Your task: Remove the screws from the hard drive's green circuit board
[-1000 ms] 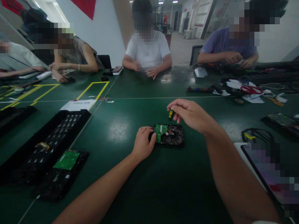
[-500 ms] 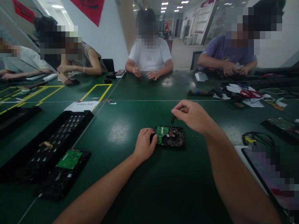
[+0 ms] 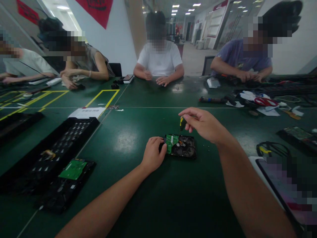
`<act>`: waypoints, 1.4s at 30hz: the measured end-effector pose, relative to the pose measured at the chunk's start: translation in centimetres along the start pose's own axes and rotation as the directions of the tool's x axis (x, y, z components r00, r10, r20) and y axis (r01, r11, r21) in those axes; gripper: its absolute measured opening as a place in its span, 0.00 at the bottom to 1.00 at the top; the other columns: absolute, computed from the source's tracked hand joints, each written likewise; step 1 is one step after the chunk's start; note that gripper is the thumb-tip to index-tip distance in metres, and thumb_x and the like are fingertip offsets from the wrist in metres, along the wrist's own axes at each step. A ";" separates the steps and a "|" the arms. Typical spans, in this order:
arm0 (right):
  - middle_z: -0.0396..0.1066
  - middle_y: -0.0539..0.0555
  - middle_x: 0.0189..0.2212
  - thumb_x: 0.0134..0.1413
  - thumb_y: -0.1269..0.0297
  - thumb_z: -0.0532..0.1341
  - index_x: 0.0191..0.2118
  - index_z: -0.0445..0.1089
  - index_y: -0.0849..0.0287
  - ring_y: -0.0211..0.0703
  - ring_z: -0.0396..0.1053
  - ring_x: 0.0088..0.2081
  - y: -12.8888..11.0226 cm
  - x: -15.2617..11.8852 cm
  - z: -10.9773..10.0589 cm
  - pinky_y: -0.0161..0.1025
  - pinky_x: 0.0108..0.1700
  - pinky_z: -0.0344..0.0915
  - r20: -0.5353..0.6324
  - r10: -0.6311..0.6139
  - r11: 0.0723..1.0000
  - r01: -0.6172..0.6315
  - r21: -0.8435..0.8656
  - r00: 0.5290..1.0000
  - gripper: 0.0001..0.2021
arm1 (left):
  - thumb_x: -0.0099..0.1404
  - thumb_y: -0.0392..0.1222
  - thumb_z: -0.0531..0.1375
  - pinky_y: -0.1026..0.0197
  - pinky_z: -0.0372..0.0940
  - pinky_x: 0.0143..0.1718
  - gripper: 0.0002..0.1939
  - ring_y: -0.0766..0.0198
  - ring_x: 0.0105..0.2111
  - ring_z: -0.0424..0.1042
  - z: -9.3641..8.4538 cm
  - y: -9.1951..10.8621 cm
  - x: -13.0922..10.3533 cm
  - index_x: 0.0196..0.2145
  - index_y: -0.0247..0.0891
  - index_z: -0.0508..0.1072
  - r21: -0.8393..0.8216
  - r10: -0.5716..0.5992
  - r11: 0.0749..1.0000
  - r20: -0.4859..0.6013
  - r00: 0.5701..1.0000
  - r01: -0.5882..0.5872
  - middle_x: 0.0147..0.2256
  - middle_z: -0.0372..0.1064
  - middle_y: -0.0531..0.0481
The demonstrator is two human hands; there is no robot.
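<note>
A black hard drive (image 3: pixel 187 147) with a green circuit board (image 3: pixel 171 141) lies on the green table in front of me. My left hand (image 3: pixel 155 152) grips the drive's left end, thumb on the near side and fingers on the far side. Above the drive, my right hand (image 3: pixel 199 123) holds a small screwdriver (image 3: pixel 182 123) with a yellow and black handle. The screwdriver stands nearly upright, its tip at the board's right edge. Several tiny screws (image 3: pixel 208 147) lie to the right of the drive.
To the left are a long black tray (image 3: pixel 71 132) and a second drive (image 3: pixel 64 188) with a green board. A tablet (image 3: pixel 274 185), a black cable (image 3: pixel 272 147) and another device (image 3: pixel 297 137) are at the right. Four people sit across the table (image 3: pixel 138 122).
My right hand has shifted slightly left and its fingers have turned on the screwdriver, so more of the yellow handle shows. My left hand and the drive have hardly moved.
</note>
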State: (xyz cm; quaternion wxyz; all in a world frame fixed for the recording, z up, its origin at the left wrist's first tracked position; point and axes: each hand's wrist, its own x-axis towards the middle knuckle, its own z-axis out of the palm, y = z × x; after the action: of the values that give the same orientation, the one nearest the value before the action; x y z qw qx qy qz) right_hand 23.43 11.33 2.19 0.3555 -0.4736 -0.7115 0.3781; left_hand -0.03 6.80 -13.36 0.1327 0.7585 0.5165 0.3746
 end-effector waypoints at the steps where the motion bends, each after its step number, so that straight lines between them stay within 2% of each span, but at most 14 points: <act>1: 0.76 0.52 0.29 0.67 0.56 0.61 0.47 0.76 0.56 0.41 0.71 0.28 0.1 0.0 0.0 0.39 0.32 0.68 -0.011 -0.011 1.000 0.011 -0.027 1.000 0.11 | 0.73 0.40 0.60 0.41 0.69 0.57 0.06 0.49 0.52 0.72 0.0 0.0 0.0 0.45 0.39 0.75 -0.001 -0.001 1.000 0.001 1.000 0.001 0.47 0.76 0.41; 4: 0.77 0.52 0.31 0.64 0.52 0.65 0.41 0.77 0.55 0.41 0.71 0.29 0.6 0.0 -0.2 0.39 0.32 0.66 -0.081 -0.025 0.992 0.015 -0.123 0.996 0.12 | 0.73 0.41 0.59 0.41 0.69 0.57 0.06 0.49 0.52 0.72 0.0 -0.1 0.0 0.45 0.39 0.75 -0.009 0.004 1.000 0.009 1.000 -0.004 0.48 0.76 0.41; 8: 0.76 0.52 0.27 0.61 0.52 0.68 0.38 0.76 0.55 0.43 0.71 0.27 0.9 -0.1 -0.4 0.39 0.30 0.64 -0.147 0.007 0.977 -0.037 -0.209 0.989 0.12 | 0.73 0.41 0.59 0.40 0.69 0.57 0.06 0.48 0.53 0.72 -0.1 -0.1 0.0 0.45 0.40 0.75 -0.009 0.003 1.000 0.015 1.000 -0.002 0.48 0.76 0.41; 13: 0.77 0.52 0.32 0.64 0.52 0.65 0.40 0.75 0.55 0.40 0.71 0.27 0.5 0.0 0.0 0.38 0.30 0.66 -0.088 -0.032 0.991 0.020 -0.132 0.996 0.12 | 0.74 0.41 0.59 0.41 0.69 0.57 0.06 0.49 0.53 0.72 0.0 -0.1 0.1 0.45 0.39 0.75 -0.006 0.007 1.000 0.021 1.000 -0.007 0.48 0.76 0.41; 17: 0.75 0.52 0.28 0.69 0.54 0.59 0.45 0.76 0.56 0.41 0.72 0.27 0.3 0.1 0.2 0.39 0.31 0.68 -0.035 -0.025 0.998 0.023 -0.055 0.999 0.12 | 0.73 0.41 0.59 0.41 0.69 0.57 0.06 0.49 0.53 0.72 0.0 -0.1 0.1 0.45 0.39 0.75 -0.012 0.009 1.000 0.011 1.000 -0.009 0.48 0.76 0.41; 21: 0.74 0.50 0.27 0.70 0.58 0.58 0.50 0.76 0.55 0.40 0.72 0.28 0.2 -0.1 0.1 0.38 0.32 0.68 0.002 -0.030 0.999 0.030 -0.030 1.000 0.12 | 0.73 0.41 0.59 0.41 0.69 0.57 0.07 0.49 0.53 0.72 0.0 -0.1 0.0 0.45 0.39 0.75 -0.006 0.015 1.000 0.014 1.000 -0.014 0.48 0.76 0.41; 25: 0.76 0.51 0.30 0.66 0.53 0.63 0.43 0.77 0.54 0.42 0.71 0.29 0.1 -0.2 -0.1 0.38 0.32 0.65 -0.048 -0.057 0.988 0.050 -0.145 0.997 0.11 | 0.73 0.41 0.59 0.41 0.69 0.57 0.07 0.49 0.53 0.72 0.1 -0.3 0.0 0.45 0.39 0.75 0.000 0.015 1.000 0.009 1.000 -0.015 0.48 0.76 0.41; 30: 0.75 0.52 0.27 0.60 0.51 0.68 0.36 0.74 0.56 0.43 0.70 0.28 -0.1 -0.3 0.2 0.38 0.28 0.61 -0.153 -0.020 0.974 -0.016 -0.227 0.988 0.13 | 0.73 0.41 0.59 0.41 0.69 0.57 0.06 0.49 0.52 0.72 0.2 -0.6 0.0 0.45 0.40 0.76 -0.008 0.020 1.000 0.012 1.000 -0.020 0.48 0.76 0.41; 35: 0.77 0.52 0.32 0.62 0.51 0.66 0.39 0.75 0.54 0.41 0.70 0.27 -0.1 -0.3 0.5 0.38 0.28 0.65 -0.075 -0.033 0.993 0.025 -0.113 0.997 0.12 | 0.73 0.41 0.59 0.41 0.69 0.57 0.06 0.49 0.52 0.72 0.1 -0.4 0.0 0.45 0.40 0.76 -0.004 0.018 1.000 0.010 1.000 -0.018 0.48 0.76 0.41; 38: 0.76 0.52 0.29 0.65 0.50 0.63 0.40 0.76 0.55 0.40 0.70 0.26 -0.1 -0.2 0.6 0.38 0.29 0.67 -0.038 -0.032 0.997 0.029 -0.070 0.999 0.13 | 0.74 0.41 0.59 0.41 0.69 0.57 0.07 0.49 0.52 0.72 0.1 -0.4 0.0 0.45 0.40 0.76 -0.005 0.020 1.000 0.010 1.000 -0.020 0.48 0.76 0.41; 40: 0.74 0.51 0.27 0.69 0.54 0.60 0.44 0.76 0.56 0.40 0.71 0.26 -0.1 -0.1 0.6 0.38 0.31 0.68 -0.011 -0.014 0.999 0.014 -0.038 1.000 0.12 | 0.74 0.41 0.59 0.41 0.69 0.57 0.07 0.49 0.52 0.72 0.1 -0.3 0.0 0.45 0.39 0.76 -0.001 0.019 1.000 0.009 1.000 -0.019 0.48 0.76 0.41; 42: 0.76 0.52 0.30 0.69 0.59 0.58 0.51 0.74 0.56 0.40 0.72 0.27 -0.1 -0.1 0.6 0.39 0.32 0.70 -0.004 -0.016 1.000 0.016 0.010 1.000 0.12 | 0.74 0.41 0.59 0.41 0.69 0.57 0.07 0.49 0.53 0.72 0.0 -0.3 0.0 0.45 0.39 0.76 0.003 0.017 1.000 0.011 1.000 -0.017 0.48 0.76 0.41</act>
State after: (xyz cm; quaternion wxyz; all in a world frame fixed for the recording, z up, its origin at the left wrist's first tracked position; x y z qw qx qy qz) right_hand 22.88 11.12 1.98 0.3622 -0.4668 -0.7128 0.3779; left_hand -0.21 6.93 -13.57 0.1312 0.7651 0.5099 0.3708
